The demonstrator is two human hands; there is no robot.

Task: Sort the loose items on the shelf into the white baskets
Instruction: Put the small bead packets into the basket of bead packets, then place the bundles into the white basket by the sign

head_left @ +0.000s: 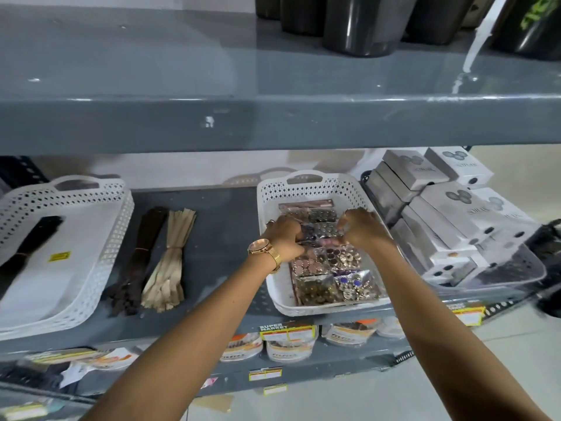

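Note:
A white perforated basket [271,192] stands on the grey shelf at centre right, filled with clear packets of buttons [326,267]. Both hands are inside it. My left hand [287,237], with a gold watch on the wrist, is curled around a packet in the middle of the basket. My right hand [361,227] pinches the same pile from the right. A second white basket [109,235] at the left holds a dark zipper bundle [33,241]. Between the baskets, a brown zipper bundle [139,256] and a beige zipper bundle [171,259] lie loose on the shelf.
White boxes [449,226] are stacked in a clear tray at the right. The upper grey shelf [273,123] overhangs, carrying dark pots [361,25]. Pouches [288,349] and price tags sit on the shelf below.

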